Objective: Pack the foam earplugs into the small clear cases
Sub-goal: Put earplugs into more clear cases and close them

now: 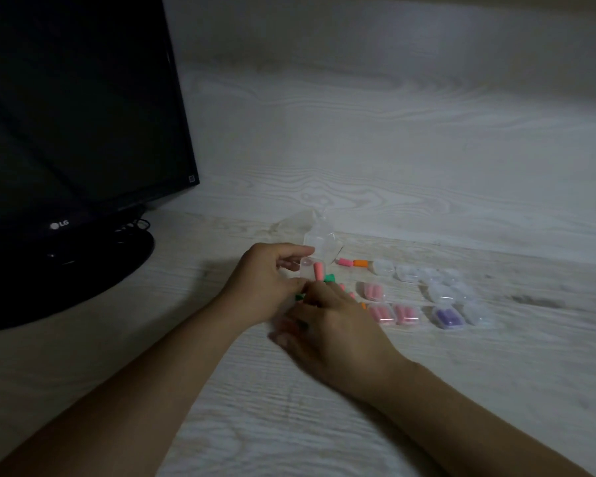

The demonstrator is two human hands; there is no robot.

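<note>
My left hand (265, 284) grips a small clear case (319, 251) with its lid swung open, tilted above the desk. A pink earplug (318, 270) stands in the case's open base, and my right hand (327, 325) pinches its lower end. Green earplugs (330, 278) lie under and between my hands. A pink earplug (344, 262) and an orange earplug (360, 263) lie loose just right of the case. Further right are closed cases holding pink earplugs (374, 291), one with purple earplugs (447, 317), and several empty clear cases (406, 273).
A black monitor (76, 108) on a round stand (83, 266) fills the left side, close to my left hand. A crumpled clear plastic bag (300, 220) lies behind the open case. The pale wood-grain desk (324, 425) meets a wall behind.
</note>
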